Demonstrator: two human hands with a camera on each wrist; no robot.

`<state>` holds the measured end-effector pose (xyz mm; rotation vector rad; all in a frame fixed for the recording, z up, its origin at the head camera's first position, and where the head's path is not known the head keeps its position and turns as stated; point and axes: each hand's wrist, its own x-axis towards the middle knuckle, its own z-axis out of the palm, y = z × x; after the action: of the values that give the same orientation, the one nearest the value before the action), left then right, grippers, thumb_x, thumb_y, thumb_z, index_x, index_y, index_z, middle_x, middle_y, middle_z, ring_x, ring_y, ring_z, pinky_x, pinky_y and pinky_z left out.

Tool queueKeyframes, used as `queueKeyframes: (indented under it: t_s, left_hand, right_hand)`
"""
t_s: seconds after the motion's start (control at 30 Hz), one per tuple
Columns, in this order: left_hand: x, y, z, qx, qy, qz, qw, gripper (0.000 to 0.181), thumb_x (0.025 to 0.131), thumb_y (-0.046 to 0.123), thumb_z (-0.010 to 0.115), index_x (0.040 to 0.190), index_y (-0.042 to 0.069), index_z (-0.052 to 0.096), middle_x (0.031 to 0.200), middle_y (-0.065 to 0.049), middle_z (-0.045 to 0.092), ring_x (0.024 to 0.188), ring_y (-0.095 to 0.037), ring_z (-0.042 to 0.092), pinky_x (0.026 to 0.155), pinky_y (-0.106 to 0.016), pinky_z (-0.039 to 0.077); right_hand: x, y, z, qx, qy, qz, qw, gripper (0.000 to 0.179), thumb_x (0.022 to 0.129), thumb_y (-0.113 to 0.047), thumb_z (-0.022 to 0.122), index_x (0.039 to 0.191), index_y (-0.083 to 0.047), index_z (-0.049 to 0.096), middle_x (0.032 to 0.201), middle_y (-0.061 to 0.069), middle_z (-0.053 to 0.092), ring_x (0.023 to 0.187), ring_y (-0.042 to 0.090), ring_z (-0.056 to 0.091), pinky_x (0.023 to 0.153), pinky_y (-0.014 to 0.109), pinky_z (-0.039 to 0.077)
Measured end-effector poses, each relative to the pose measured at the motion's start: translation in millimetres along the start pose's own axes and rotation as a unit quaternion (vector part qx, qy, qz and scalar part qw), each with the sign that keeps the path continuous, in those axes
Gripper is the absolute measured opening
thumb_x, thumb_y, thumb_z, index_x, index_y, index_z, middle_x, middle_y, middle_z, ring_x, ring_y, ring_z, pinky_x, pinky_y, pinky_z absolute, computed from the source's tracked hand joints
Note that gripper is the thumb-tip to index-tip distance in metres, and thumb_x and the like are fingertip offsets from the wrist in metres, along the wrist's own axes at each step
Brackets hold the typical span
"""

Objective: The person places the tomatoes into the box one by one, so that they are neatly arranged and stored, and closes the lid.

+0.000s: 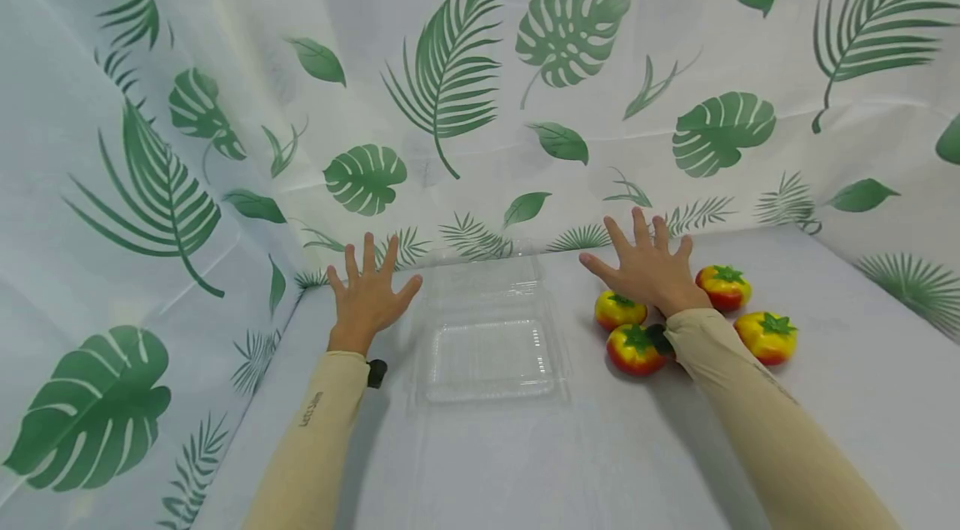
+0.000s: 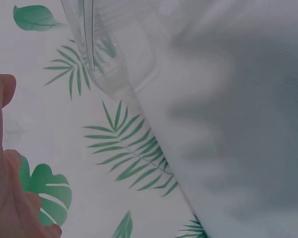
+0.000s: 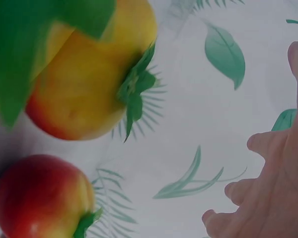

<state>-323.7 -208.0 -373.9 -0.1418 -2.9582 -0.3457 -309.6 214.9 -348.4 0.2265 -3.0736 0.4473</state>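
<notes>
My left hand (image 1: 369, 303) is held with fingers spread to the left of a clear plastic clamshell box (image 1: 491, 392), and it holds nothing. The box lies with its lid (image 1: 480, 280) folded back toward the wall. On the right, my right hand (image 1: 651, 270) is spread above a group of several yellow-and-red persimmon-like fruits (image 1: 636, 351) with green leafy tops, its fingers not gripping any. Part of the group is hidden under the wrist. In the right wrist view, a yellow fruit (image 3: 84, 89) and a redder one (image 3: 42, 196) appear beside the hand (image 3: 273, 183).
A white table (image 1: 480, 463) carries everything. Behind it hangs a white cloth (image 1: 585, 122) with green leaf prints, and another stretch of it (image 1: 112, 280) stands along the left edge. Each wrist wears a small black device.
</notes>
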Motion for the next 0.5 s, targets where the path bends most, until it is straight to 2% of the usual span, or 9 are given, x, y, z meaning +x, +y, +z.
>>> queueKeyframes:
  t_s: [0.3,0.4,0.5]
  left_hand:
    - [-6.5,-1.1,3.4,-0.019,-0.013,-0.004,0.9997,0.09,0.106,0.066,0.046,0.175,0.022,0.009,0.177,-0.02,-0.011,0.159,-0.05,-0.015,0.118,-0.077,-0.012]
    - [-8.6,-1.2,1.3,-0.018,-0.026,-0.009,0.9995,0.09,0.107,0.066,0.044,0.175,0.023,0.004,0.177,-0.019,-0.014,0.159,-0.049,-0.016,0.119,-0.077,-0.012]
    - [-11.3,1.2,-5.0,-0.028,-0.022,-0.006,0.9993,0.091,0.107,0.063,0.046,0.174,0.021,0.003,0.177,-0.02,-0.013,0.159,-0.05,-0.015,0.119,-0.077,-0.009]
  right_hand:
    - [3.0,0,6,0.004,-0.007,0.0,1.0,0.105,0.1,-0.08,0.041,0.173,-0.01,0.011,0.173,0.034,-0.008,0.154,0.062,-0.01,0.111,0.085,-0.013]
    - [0.5,1,6,0.009,-0.014,0.001,0.9999,0.105,0.1,-0.078,0.042,0.173,-0.01,0.01,0.173,0.034,-0.009,0.154,0.062,-0.01,0.112,0.084,-0.012]
    - [-2.4,1,3,0.016,-0.016,0.001,0.9997,0.104,0.101,-0.077,0.042,0.173,-0.01,0.007,0.173,0.033,-0.011,0.154,0.061,-0.011,0.113,0.084,-0.011]
